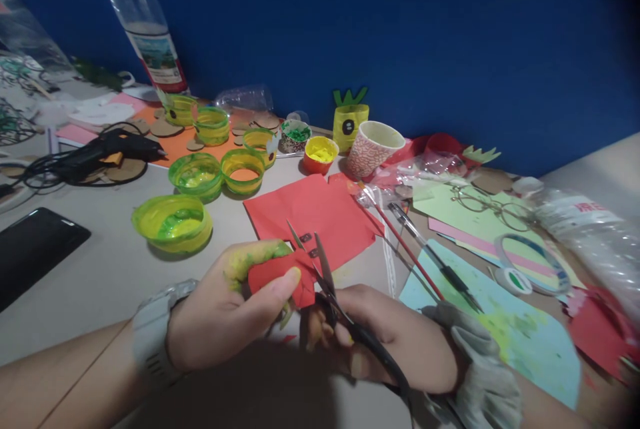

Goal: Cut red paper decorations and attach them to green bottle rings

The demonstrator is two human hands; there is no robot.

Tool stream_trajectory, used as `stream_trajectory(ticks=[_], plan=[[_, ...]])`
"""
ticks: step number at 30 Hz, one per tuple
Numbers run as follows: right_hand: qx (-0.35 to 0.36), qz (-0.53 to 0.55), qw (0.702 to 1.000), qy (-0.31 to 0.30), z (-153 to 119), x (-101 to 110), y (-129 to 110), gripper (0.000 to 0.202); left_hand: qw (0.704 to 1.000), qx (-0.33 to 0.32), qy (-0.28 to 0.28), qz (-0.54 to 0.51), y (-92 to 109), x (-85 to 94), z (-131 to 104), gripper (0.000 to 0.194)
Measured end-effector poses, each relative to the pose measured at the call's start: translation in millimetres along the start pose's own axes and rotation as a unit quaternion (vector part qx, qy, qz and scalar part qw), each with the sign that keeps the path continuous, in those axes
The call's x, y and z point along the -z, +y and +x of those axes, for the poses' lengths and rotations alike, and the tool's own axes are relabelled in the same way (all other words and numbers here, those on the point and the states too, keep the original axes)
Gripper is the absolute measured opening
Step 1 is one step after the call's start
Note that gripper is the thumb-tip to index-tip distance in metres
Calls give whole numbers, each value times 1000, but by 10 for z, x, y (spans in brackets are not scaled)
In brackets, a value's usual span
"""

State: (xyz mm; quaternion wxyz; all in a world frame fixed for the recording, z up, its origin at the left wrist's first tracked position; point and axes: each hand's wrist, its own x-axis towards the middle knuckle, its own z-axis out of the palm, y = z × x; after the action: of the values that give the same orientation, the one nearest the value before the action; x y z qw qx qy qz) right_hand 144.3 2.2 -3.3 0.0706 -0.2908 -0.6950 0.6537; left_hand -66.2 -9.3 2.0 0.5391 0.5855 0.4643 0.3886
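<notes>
The left hand grasps a small red paper piece between thumb and fingers, with yellow-green paint on the skin. The right hand grips black-handled scissors, whose blades are open at the right edge of this piece. On the far side of the hands lies a larger red sheet; to its left stand painted yellow-green bowls.

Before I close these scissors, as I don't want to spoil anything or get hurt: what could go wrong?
The open scissors in your right hand sit close to your left thumb, so a slip might nick it.
Smears on your left hand could, if wet, mark the red paper it holds.
The nearest yellow-green bowl stands close beyond that hand and might get knocked.
</notes>
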Motion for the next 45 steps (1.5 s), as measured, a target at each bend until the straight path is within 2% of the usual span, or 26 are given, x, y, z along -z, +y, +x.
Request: stream_trajectory(ticks=[3, 7, 11, 17, 28, 45], plan=[[2, -7, 1000, -2, 1, 3, -5, 68, 1000, 9, 8, -1, -19, 2, -10, 15], [9, -46, 999, -17, -3, 6, 19, 55, 999, 15, -39, -4, 4, -1, 9, 16], [11, -52, 998, -19, -13, 12, 39, 47, 999, -23, -34, 15, 19, -1, 37, 15], [-6, -39, 999, -18, 2, 7, 29, 59, 996, -61, -37, 55, -13, 8, 26, 19], [-9, -31, 999, -20, 5, -3, 13, 58, 990, -104, -46, 77, -19, 24, 24, 19], [-15, -15, 1000, -13, -3, -24, 32, 62, 990, -82, -40, 104, -51, 35, 12, 16]])
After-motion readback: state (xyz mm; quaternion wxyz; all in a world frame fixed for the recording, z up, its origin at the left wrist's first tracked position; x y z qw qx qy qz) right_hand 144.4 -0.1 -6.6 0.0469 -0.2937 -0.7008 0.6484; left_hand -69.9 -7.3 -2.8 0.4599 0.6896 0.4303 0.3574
